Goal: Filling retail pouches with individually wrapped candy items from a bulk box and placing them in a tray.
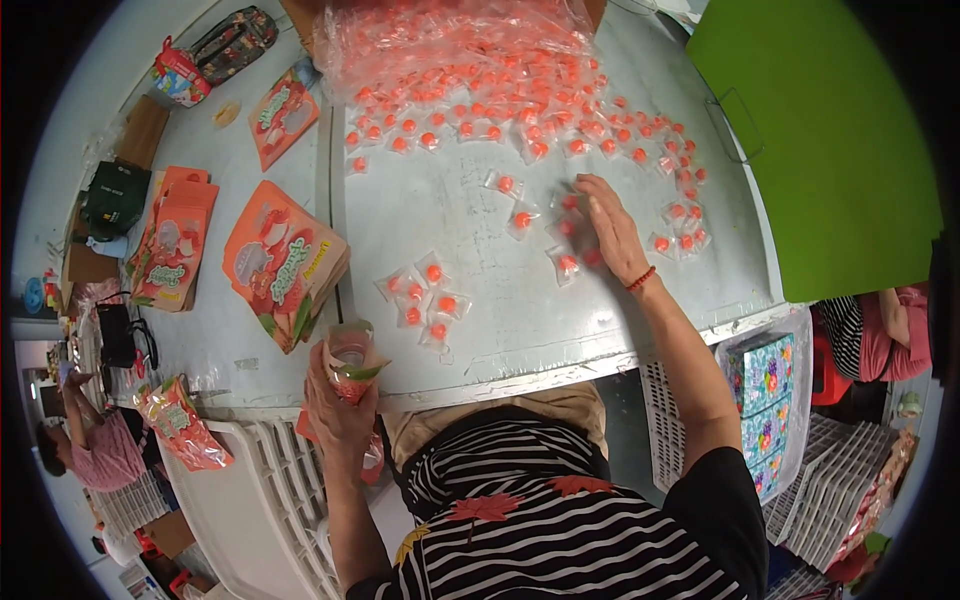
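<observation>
At the table's near edge my left hand [340, 420] is closed around a pink-red pouch [368, 385], whose mouth gapes upward. My right hand [612, 232] is on edge over the table, fingers stretched out and close together, holding nothing that I can see. Beside its palm are a few blurred round red candies in clear wrappers [566, 228]. Two more wrapped candies [521, 219] lie a little further left. A small group of wrapped candies [438, 305] lies between the pouch and my right hand.
A large heap of wrapped candies [460, 60] spills from a clear bag at the far side. Flat pouches are stacked [280, 255] at the left, with more pouches [178, 240] beyond. A green panel [820, 140] borders the right. White crates [260, 500] stand below; other people sit nearby.
</observation>
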